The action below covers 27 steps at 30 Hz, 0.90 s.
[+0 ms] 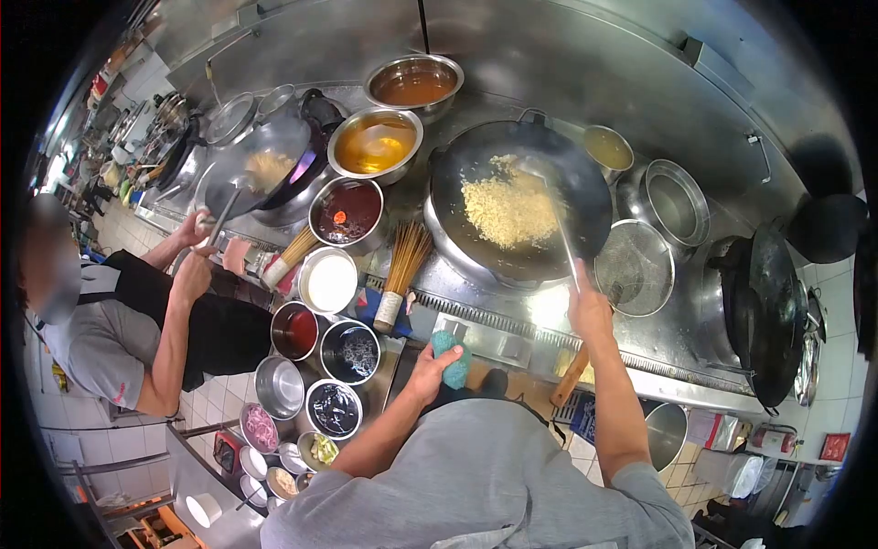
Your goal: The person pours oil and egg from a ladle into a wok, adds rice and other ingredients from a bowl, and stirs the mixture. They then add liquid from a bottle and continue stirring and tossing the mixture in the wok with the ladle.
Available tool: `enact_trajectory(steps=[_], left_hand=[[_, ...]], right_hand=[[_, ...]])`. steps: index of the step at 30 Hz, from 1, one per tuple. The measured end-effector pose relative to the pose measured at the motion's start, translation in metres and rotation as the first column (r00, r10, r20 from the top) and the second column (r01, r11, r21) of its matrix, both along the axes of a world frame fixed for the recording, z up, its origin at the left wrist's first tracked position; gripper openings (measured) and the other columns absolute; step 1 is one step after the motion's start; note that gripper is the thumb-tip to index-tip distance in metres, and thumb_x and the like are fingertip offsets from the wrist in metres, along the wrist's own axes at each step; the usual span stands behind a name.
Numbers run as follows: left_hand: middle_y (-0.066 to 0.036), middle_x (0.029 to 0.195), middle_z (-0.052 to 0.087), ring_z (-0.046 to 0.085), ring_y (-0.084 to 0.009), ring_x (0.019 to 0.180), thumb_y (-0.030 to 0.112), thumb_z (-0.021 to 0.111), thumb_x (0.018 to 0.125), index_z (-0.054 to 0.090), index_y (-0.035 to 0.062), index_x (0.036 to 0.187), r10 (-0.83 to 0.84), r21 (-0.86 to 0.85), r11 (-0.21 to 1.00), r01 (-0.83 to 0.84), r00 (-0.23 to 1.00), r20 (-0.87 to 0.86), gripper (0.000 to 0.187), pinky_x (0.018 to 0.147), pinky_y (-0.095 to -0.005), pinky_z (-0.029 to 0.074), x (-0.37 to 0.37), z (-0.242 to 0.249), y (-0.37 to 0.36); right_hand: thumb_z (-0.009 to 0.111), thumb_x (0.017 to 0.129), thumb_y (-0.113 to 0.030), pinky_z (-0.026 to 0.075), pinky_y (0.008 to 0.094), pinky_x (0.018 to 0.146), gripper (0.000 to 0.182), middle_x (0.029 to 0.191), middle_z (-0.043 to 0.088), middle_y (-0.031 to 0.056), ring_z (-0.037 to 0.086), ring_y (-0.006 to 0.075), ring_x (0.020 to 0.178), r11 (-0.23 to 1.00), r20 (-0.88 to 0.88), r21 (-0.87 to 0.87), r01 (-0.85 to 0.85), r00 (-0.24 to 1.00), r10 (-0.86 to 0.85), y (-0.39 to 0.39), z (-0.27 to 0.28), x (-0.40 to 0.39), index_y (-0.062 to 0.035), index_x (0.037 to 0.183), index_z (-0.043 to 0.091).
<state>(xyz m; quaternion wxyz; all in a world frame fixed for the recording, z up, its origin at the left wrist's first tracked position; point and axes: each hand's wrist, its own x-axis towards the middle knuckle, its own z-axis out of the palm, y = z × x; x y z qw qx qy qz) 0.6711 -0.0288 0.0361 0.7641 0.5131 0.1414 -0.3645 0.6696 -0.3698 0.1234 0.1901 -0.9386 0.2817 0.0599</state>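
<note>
My right hand [591, 314] is closed around the long handle of a wok ladle [564, 227]; its wooden end sticks out below my fist. The ladle's head sits in pale yellow, crumbly food that looks like fried rice [510, 212], inside a large dark wok [585, 197] on the range. My left hand [427, 373] grips a green folded cloth or scrubbing pad [452, 360] near the front edge of the range, apart from the wok. A bamboo wok brush [402, 270] lies just beyond that hand.
A person [128, 329] on the left works another wok [283, 183] with a ladle. Bowls of amber liquid [377, 146] and dark red sauce [346, 212] stand between the woks. Right of mine are a round mesh strainer [635, 268], metal pots [677, 203] and another dark wok [777, 316].
</note>
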Motion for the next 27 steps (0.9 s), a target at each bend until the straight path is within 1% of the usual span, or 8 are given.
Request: enact_trajectory(steps=[6,9,14,16,18,20,22,27], left_hand=[[-0.007,0.107,0.068,0.069,-0.0211,0.093,0.037,0.072,0.099,0.059,0.0052,0.126,0.040,-0.054,0.998,-0.042,0.998,-0.041,0.044,0.077,-0.0388,0.058,0.002,-0.016,0.008],[-0.008,0.103,0.069,0.069,-0.0232,0.086,0.047,0.063,0.102,0.061,0.0064,0.122,-0.030,-0.070,0.997,0.023,0.994,-0.107,0.045,0.068,-0.0413,0.058,0.008,-0.008,0.009],[-0.008,0.102,0.072,0.070,-0.0237,0.086,0.053,0.055,0.104,0.063,0.0089,0.122,-0.030,-0.093,0.995,0.018,0.992,-0.126,0.048,0.066,-0.0430,0.059,0.028,0.026,-0.034],[-0.008,0.103,0.072,0.070,-0.0234,0.087,0.054,0.054,0.104,0.064,0.0094,0.122,-0.049,-0.099,0.994,0.036,0.990,-0.133,0.049,0.066,-0.0432,0.059,0.039,0.039,-0.050],[-0.008,0.104,0.072,0.070,-0.0229,0.087,0.056,0.052,0.104,0.064,0.0095,0.122,-0.076,-0.101,0.993,0.064,0.990,-0.122,0.051,0.066,-0.0432,0.059,0.048,0.053,-0.064],[-0.008,0.104,0.072,0.070,-0.0232,0.087,0.059,0.050,0.104,0.064,0.0089,0.122,-0.101,-0.120,0.989,0.087,0.988,-0.115,0.055,0.066,-0.0440,0.059,0.049,0.050,-0.063],[-0.008,0.106,0.072,0.071,-0.0233,0.088,0.062,0.047,0.105,0.064,0.0087,0.124,-0.132,-0.151,0.982,0.113,0.984,-0.121,0.059,0.067,-0.0440,0.060,0.052,0.047,-0.060],[-0.008,0.111,0.072,0.071,-0.0250,0.092,0.069,0.039,0.105,0.062,0.0111,0.130,-0.184,-0.115,0.979,0.168,0.973,-0.141,0.067,0.072,-0.0461,0.060,0.065,0.045,-0.077]], right_hand=[[0.056,0.105,-0.026,0.054,0.0570,0.090,0.062,0.105,0.073,0.0285,0.069,0.0502,0.098,1.000,-0.048,-0.004,0.018,0.999,-0.019,-0.003,0.011,0.003,-0.0253,0.163,0.036],[0.056,0.105,-0.029,0.054,0.0557,0.090,0.059,0.105,0.073,0.0283,0.069,0.0501,0.099,0.997,0.113,-0.024,-0.073,0.991,0.076,-0.020,0.002,0.000,-0.0231,0.162,0.039],[0.055,0.107,-0.033,0.055,0.0490,0.088,0.053,0.104,0.073,0.0283,0.072,0.0453,0.097,0.993,0.422,0.114,-0.038,0.906,-0.014,-0.030,-0.050,0.033,-0.0186,0.157,0.048],[0.055,0.107,-0.034,0.055,0.0473,0.086,0.051,0.100,0.073,0.0277,0.073,0.0429,0.093,0.955,0.381,0.294,-0.025,0.920,-0.093,-0.021,-0.047,0.034,-0.0189,0.156,0.051],[0.055,0.107,-0.034,0.056,0.0462,0.084,0.049,0.094,0.073,0.0267,0.074,0.0407,0.088,0.798,0.168,0.600,0.065,0.964,-0.204,0.012,-0.004,0.030,-0.0210,0.155,0.052],[0.059,0.106,-0.032,0.056,0.0475,0.079,0.048,0.086,0.071,0.0244,0.073,0.0406,0.080,0.905,0.128,0.424,-0.022,0.991,-0.036,0.012,-0.016,-0.010,-0.0266,0.153,0.055],[0.062,0.103,-0.031,0.056,0.0494,0.075,0.049,0.084,0.071,0.0233,0.072,0.0420,0.079,0.951,0.272,0.168,-0.260,0.939,0.209,0.007,-0.002,-0.074,-0.0310,0.152,0.056],[0.064,0.100,-0.022,0.056,0.0491,0.069,0.051,0.083,0.071,0.0224,0.070,0.0409,0.074,0.975,0.092,-0.065,-0.211,0.972,0.216,-0.060,0.037,-0.136,-0.0262,0.151,0.057]])
